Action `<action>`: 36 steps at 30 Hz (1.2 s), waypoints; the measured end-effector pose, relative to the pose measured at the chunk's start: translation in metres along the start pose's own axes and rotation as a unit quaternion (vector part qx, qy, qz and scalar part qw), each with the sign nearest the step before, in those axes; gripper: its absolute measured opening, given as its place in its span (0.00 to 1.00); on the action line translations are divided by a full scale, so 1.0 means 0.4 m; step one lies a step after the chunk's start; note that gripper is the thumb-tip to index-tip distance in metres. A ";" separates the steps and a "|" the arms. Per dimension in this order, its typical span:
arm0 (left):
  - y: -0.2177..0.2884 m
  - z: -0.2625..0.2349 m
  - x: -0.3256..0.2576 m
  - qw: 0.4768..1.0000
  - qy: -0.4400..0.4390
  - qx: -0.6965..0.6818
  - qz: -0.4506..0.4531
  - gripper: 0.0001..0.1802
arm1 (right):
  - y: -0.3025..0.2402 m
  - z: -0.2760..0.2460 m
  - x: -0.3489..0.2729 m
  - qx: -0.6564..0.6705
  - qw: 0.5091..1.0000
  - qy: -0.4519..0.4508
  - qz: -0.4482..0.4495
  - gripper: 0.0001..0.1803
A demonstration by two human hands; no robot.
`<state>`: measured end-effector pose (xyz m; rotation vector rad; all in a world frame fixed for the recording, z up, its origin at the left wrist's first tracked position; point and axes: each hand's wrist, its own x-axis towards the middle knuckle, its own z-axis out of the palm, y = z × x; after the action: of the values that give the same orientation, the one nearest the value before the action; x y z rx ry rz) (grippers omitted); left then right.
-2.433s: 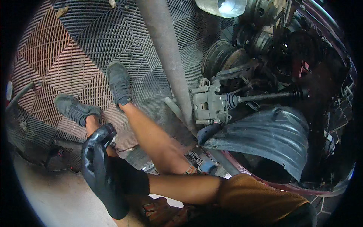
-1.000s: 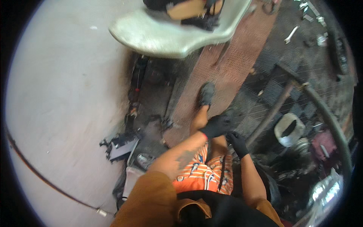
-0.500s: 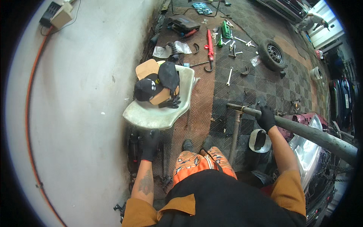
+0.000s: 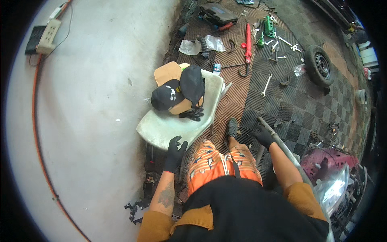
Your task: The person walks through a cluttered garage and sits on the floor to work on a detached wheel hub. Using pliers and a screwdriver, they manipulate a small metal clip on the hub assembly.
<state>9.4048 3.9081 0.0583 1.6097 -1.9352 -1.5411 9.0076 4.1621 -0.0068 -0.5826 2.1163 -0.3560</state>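
My left hand (image 4: 175,152), in a black glove, hovers with fingers spread just below the front edge of a pale plastic chair (image 4: 169,127). It holds nothing. My right hand (image 4: 263,137), also gloved in black, grips a long grey metal bar (image 4: 284,147) that slants down to the lower right. On the chair lie two black caps (image 4: 179,90), a tan box (image 4: 181,105) and a spare pair of black gloves (image 4: 192,114). My grey shoe (image 4: 232,127) stands on the ribbed floor mat between the hands.
Wrenches (image 4: 267,84), a red bar (image 4: 248,44), a green tool (image 4: 268,26) and a black case (image 4: 219,14) are strewn on the dark mat. A small wheel (image 4: 318,66) lies at the right. A car's headlamp (image 4: 332,189) is at lower right. An orange cable (image 4: 34,121) and power strip (image 4: 48,36) cross the concrete.
The view has risen from close to the wheel hub to high above the floor. My left hand has come off the low dark object and opened near the chair; my right stays on the bar.
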 end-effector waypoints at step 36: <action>-0.130 0.061 0.685 0.973 0.006 0.204 0.108 0.27 | -0.410 0.506 0.490 -0.050 0.957 -0.183 -0.220 0.32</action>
<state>9.3120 3.7078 -0.1137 1.4699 -2.4471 -1.0997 9.1216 3.9121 -0.1820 -1.0975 1.6436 -0.3549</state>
